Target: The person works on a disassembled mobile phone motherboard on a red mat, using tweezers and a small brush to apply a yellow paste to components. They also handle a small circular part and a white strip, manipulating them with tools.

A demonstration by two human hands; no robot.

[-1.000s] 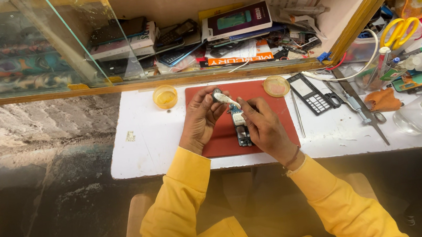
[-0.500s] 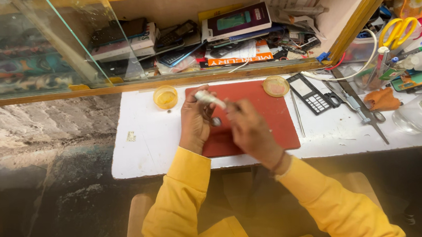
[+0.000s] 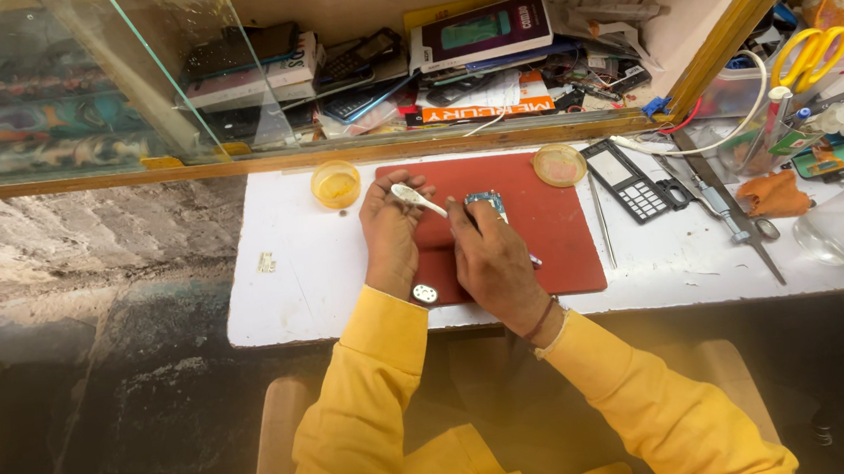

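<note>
A narrow white worktop [image 3: 307,306] stands against a wooden-framed display cabinet [image 3: 336,159] with slanted glass panes [image 3: 79,83] and a pale back wall [image 3: 353,2]. Inside, its shelf [image 3: 633,110] is crowded with clutter. Below lies a dark, mottled stone floor [image 3: 105,412]. A light wooden chair back [image 3: 270,450] shows at the bottom. Lighting is even and bright.

Calculator [image 3: 628,180], yellow scissors [image 3: 809,49], tweezers [image 3: 603,235], 2 small dishes [image 3: 336,184]

A white worktop [image 3: 325,285] carries a red mat [image 3: 552,227], a small yellow cup [image 3: 336,185], a shallow round dish [image 3: 559,165], a calculator [image 3: 628,180], tweezers [image 3: 603,235] and a small white disc [image 3: 424,293].
</note>
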